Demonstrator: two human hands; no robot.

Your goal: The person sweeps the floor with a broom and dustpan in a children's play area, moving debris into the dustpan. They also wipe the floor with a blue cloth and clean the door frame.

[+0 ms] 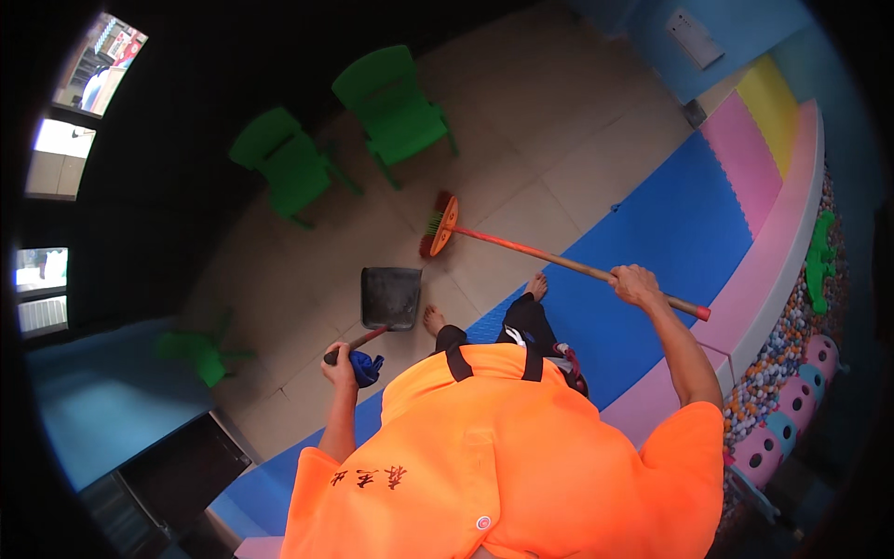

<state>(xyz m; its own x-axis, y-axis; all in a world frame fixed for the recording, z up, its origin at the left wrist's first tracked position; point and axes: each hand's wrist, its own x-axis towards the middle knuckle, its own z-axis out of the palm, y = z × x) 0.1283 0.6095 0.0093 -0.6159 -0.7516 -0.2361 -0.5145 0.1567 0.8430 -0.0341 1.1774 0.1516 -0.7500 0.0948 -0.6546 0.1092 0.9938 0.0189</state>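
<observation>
Broom handle (549, 257) — inside curled right fingers (626, 277) | dustpan handle (367, 337) — inside left fingers (339, 365)

Looks like scuffed, matt plastic on dustpan (391, 296) at nine o'clock, wood on broom handle (559, 260) at three, matt cloth on shirt (549, 438) at five.

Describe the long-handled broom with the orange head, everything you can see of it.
The long-handled broom with the orange head has a slim, straight handle, red-orange near the head, wood-brown further up, ending in a red cap. Its narrow head looks plastic, with dark red and green bristles facing left in the picture. It slants across the view, head over the beige tiled floor; whether the bristles touch is unclear. The bare right hand grips the handle near the capped end.
</observation>
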